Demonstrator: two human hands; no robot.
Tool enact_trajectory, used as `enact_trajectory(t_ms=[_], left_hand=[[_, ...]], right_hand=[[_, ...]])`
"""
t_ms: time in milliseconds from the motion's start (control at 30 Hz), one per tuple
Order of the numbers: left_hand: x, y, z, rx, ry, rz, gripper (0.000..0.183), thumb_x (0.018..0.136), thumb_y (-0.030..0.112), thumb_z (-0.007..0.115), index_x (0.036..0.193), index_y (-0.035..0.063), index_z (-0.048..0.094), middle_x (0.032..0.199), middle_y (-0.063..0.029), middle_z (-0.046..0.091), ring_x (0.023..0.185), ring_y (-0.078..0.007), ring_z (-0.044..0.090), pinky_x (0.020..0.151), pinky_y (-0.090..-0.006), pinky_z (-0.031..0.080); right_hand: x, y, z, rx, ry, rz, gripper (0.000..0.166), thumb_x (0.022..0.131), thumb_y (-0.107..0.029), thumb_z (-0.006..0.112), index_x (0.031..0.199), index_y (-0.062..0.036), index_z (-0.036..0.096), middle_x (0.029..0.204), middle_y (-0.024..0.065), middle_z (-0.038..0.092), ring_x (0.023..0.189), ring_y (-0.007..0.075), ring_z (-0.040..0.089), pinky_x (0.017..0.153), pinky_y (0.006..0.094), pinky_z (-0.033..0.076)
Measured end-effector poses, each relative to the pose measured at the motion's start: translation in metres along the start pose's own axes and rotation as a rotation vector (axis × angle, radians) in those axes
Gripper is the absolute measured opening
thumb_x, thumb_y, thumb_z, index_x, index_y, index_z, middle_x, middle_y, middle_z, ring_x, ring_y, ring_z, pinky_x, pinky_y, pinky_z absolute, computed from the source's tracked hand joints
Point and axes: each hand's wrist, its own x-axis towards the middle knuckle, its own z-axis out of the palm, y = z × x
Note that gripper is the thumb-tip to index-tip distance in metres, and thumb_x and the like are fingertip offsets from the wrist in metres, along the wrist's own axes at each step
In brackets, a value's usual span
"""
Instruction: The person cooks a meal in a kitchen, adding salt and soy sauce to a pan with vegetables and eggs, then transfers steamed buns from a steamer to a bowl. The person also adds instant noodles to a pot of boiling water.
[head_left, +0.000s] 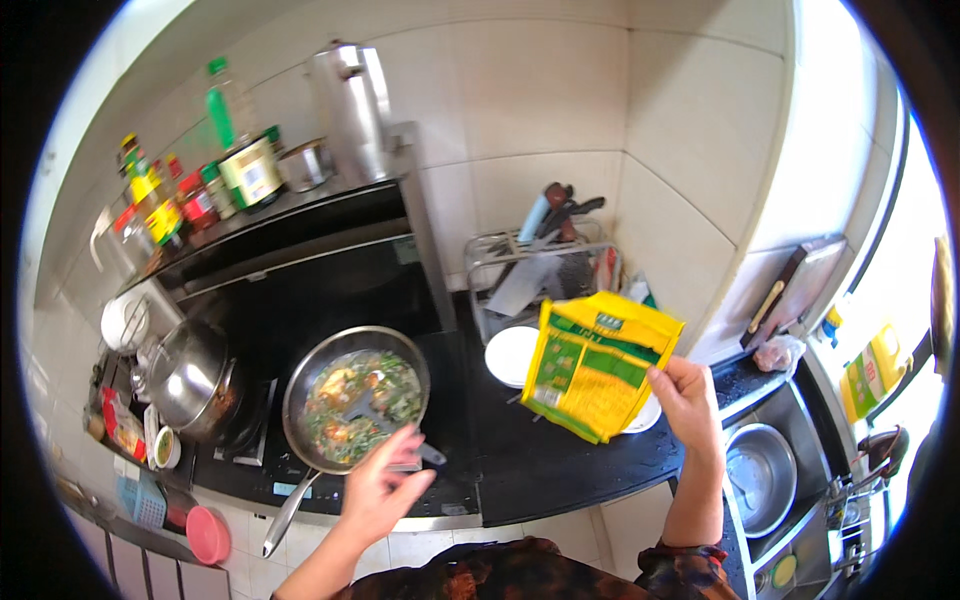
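My right hand (686, 397) grips the right edge of a yellow and green seasoning packet (592, 364), held up over the black counter. My left hand (386, 476) is spread and slightly blurred above the near right rim of a steel frying pan (291, 420). In the pan lies a soup of chopped greens and egg-like pieces (337, 390). A grey spatula (364, 409) rests in it, its handle passing over the rim beneath my left fingers. Whether those fingers touch the handle cannot be told. A white plate (510, 356) sits behind the packet, and another white dish (645, 416) is partly hidden by it.
A lidded steel pot (187, 375) stands on the left burner. Bottles and jars (199, 199) and a steel jug (351, 109) line the shelf behind. A wire rack (487, 251) holds knives at the back. A steel basin (761, 480) lies in the sink at right.
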Motion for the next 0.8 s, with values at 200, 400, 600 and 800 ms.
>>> enact_trajectory(t_ms=[200,400,600,800], left_hand=[[0.037,-0.003,0.022,-0.538,-0.165,-0.091,0.037,0.089,0.012,0.061,0.123,0.0012,0.051,0.113,-0.0047,0.059,0.103,-0.0105,0.055,0.088,-0.0278,0.045],[0.028,-0.026,-0.002,-1.167,0.144,-0.306,0.027,0.094,0.021,0.056,0.112,0.0013,0.057,0.108,-0.0055,0.063,0.093,-0.0132,0.061,0.081,-0.0288,0.05],[0.035,-0.041,-0.001,-1.329,0.286,-0.297,0.029,0.09,0.026,0.061,0.108,0.0042,0.058,0.101,-0.0049,0.065,0.086,-0.0133,0.062,0.077,-0.0295,0.051],[0.036,-0.064,-0.003,-1.467,0.3,-0.336,0.027,0.091,0.028,0.06,0.107,0.0069,0.056,0.1,-0.0029,0.063,0.088,-0.0119,0.062,0.074,-0.0278,0.051]], right_hand=[[-0.022,-0.068,0.084,0.14,-0.405,0.037,0.019,0.092,-0.011,0.056,0.091,0.0065,0.063,0.075,-0.0018,0.059,0.068,0.0032,0.048,0.059,0.021,0.04],[-0.045,-0.047,0.14,0.479,-0.378,0.097,0.05,0.087,-0.028,0.064,0.121,0.0063,0.051,0.092,0.0092,0.063,0.064,0.01,0.056,0.052,0.0184,0.042],[-0.094,-0.032,0.23,0.522,-0.365,0.129,0.043,0.088,-0.022,0.062,0.116,0.0073,0.047,0.099,0.017,0.061,0.068,0.0196,0.065,0.047,0.0227,0.048],[-0.091,-0.05,0.26,0.228,-0.235,0.112,0.022,0.097,-0.015,0.045,0.105,0.0051,0.051,0.076,0.0103,0.063,0.046,0.0135,0.06,0.035,0.0173,0.038]])
